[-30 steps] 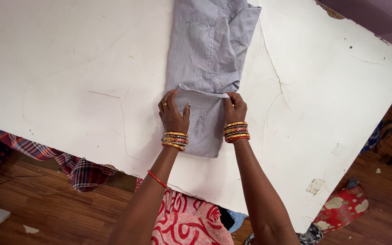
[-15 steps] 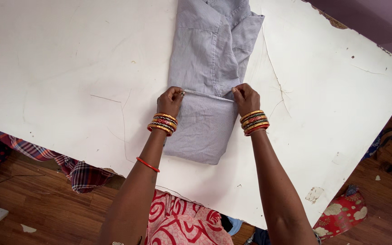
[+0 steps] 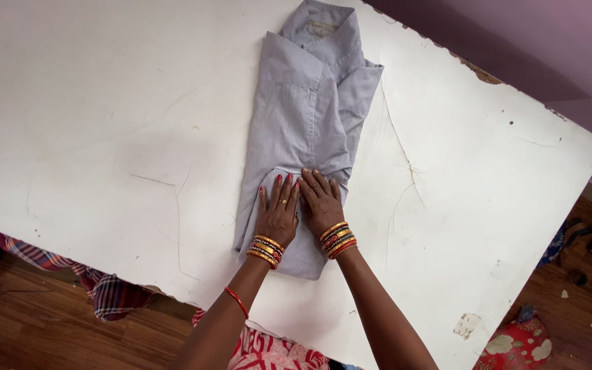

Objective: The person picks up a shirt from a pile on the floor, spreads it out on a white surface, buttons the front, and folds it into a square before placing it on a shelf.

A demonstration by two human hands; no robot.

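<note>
**Both palms flat on the folded end of a striped shirt**

A pale blue-grey, finely striped cotton shirt lies lengthwise on a white painted table with a cracked, chipped top, its collar pointing away from the person and its lower end doubled back toward the collar. The shirt is folded into a narrow strip, sleeves tucked in, and sits near the middle of the tabletop.

The left hand rests on the folded-over lower part of the shirt, palm down, fingers spread a little and stretched flat; it grips nothing. A ring shows on one finger and a stack of gold and red bangles circles the wrist, with a thin red band further up the forearm. The right hand lies just beside the left on the same fold, also flat and open, fingers pointing toward the collar, the two hands touching or nearly so. More gold and red bangles sit at that wrist.

Below the shirt's near edge, past the table rim, a red and white patterned garment shows. Left of the shirt, under the table edge, hangs a plaid cloth over a brown wooden floor.
</note>
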